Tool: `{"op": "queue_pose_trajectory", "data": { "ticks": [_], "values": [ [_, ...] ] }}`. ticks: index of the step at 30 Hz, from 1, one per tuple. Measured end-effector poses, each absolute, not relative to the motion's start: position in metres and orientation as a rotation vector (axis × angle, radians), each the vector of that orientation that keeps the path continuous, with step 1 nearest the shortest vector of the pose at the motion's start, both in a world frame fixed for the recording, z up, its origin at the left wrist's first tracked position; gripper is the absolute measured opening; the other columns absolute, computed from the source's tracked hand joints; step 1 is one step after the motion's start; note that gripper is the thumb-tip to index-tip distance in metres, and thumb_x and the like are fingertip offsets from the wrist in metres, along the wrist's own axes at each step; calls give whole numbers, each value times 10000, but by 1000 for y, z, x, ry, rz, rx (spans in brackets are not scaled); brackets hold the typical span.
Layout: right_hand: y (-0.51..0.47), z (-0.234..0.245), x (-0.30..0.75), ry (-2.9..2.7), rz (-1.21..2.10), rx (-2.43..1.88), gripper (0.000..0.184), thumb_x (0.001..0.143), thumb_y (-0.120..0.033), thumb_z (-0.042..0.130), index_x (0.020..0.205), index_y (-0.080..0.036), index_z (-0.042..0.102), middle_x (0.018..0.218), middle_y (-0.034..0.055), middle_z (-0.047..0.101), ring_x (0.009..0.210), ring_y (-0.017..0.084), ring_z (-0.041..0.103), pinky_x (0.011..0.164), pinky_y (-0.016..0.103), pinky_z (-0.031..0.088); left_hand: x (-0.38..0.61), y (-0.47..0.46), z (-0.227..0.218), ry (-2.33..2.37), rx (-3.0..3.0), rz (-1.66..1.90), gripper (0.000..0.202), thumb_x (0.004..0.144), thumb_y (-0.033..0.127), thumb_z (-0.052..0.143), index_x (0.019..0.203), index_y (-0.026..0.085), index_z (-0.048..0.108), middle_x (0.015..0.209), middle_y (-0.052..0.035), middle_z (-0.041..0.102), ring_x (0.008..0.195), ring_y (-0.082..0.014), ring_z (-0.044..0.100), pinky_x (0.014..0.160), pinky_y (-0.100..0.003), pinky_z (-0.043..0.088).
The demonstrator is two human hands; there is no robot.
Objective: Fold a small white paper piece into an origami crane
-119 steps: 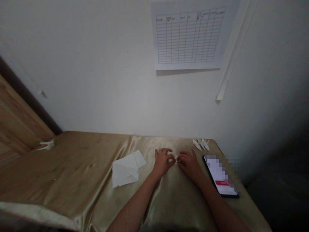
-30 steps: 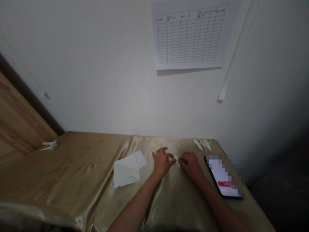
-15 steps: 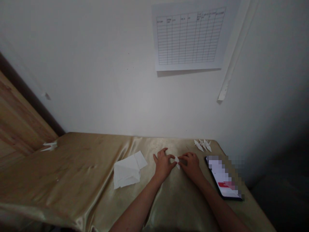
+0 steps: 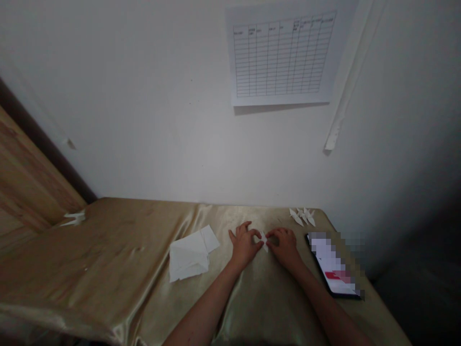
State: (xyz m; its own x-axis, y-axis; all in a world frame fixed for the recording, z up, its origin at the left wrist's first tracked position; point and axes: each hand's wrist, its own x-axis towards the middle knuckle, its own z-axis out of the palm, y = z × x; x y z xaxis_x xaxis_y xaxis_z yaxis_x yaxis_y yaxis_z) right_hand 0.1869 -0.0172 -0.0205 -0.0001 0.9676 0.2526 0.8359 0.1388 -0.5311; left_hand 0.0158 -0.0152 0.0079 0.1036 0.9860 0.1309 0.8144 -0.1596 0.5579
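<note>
A small folded white paper piece (image 4: 264, 240) lies on the gold satin tablecloth (image 4: 108, 259) between my two hands. My left hand (image 4: 244, 244) pinches its left side with thumb and forefinger, the other fingers curled. My right hand (image 4: 285, 245) pinches its right side, fingers bent down onto the cloth. A stack of white paper sheets (image 4: 189, 253) lies just left of my left hand. Several finished small folded paper pieces (image 4: 301, 216) sit at the table's far right corner.
A phone (image 4: 333, 266) with a lit screen lies right of my right hand near the table edge. A ruled chart (image 4: 283, 55) hangs on the white wall. A wooden panel (image 4: 25, 182) stands at the left, with a white scrap (image 4: 74, 218) beside it.
Over the frames my hands stayed together on the small paper piece; it turned slightly and shows more between the fingertips, and my right hand shifted a little closer to the left.
</note>
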Motion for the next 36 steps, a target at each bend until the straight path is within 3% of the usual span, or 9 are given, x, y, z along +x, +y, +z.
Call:
{"op": "queue_pose_trajectory", "data": {
  "ticks": [4,8,13,15,20,24,28,31,36],
  "values": [
    [-18,-19,187,-1868,302,-1729,153,816,-226,677,941,-271,753,1100,39,721,1168,252,539,1062,396,317,16,-16,9,1755,2048,689,158,803,315,784,956,327,746,1506,-29,505,1423,-289,420,1199,-712,72],
    [-18,-18,188,-1876,316,-1718,136,814,-241,679,927,-272,747,1096,47,716,1136,266,545,1038,408,338,16,-16,9,1763,2043,705,344,805,314,782,1135,377,709,1494,-49,502,1410,-283,436,1204,-706,81],
    [-19,-16,189,-1872,304,-1656,178,816,-219,660,956,-274,757,1087,54,717,1129,269,550,1031,411,363,16,-18,10,1756,2087,670,119,826,318,770,941,347,772,1525,-9,482,1412,-294,422,1200,-716,66],
    [-20,-12,191,-1905,300,-1566,213,819,-209,655,988,-274,765,1117,54,720,1142,259,554,1031,398,379,16,-19,11,1743,2113,676,101,829,311,773,923,348,779,1528,1,485,1414,-292,416,1201,-717,62],
    [-22,-1,197,-2013,307,-1409,168,830,-196,635,851,-271,784,1043,34,770,1114,238,601,1062,423,375,15,-22,17,1711,2199,676,85,825,324,791,891,378,796,1526,32,497,1422,-296,404,1210,-714,28],
    [-24,1,200,-2048,331,-1417,207,835,-169,608,878,-269,785,1031,39,781,1156,248,617,1200,554,200,14,-22,18,1689,2209,653,88,793,348,826,871,382,804,1525,28,506,1431,-304,392,1202,-732,7],
    [-24,0,202,-2076,349,-1427,229,854,-177,594,897,-297,784,1042,18,789,1212,266,611,1219,648,29,12,-22,17,1641,2267,653,83,788,345,831,860,375,804,1531,27,507,1428,-298,397,1202,-732,-31],
    [-24,-1,203,-2098,339,-1421,222,865,-197,598,886,-314,786,1033,6,796,1238,279,604,1208,676,-3,12,-23,17,1627,2299,665,63,800,344,819,856,367,804,1527,22,512,1424,-296,400,1204,-731,-44],
    [-25,-3,201,-2106,313,-1477,231,861,-218,611,963,-321,790,1077,33,788,1246,286,598,1205,674,56,12,-25,20,1607,2354,655,61,838,309,778,839,365,803,1515,49,533,1398,-303,424,1198,-749,-62]
  ]
}}
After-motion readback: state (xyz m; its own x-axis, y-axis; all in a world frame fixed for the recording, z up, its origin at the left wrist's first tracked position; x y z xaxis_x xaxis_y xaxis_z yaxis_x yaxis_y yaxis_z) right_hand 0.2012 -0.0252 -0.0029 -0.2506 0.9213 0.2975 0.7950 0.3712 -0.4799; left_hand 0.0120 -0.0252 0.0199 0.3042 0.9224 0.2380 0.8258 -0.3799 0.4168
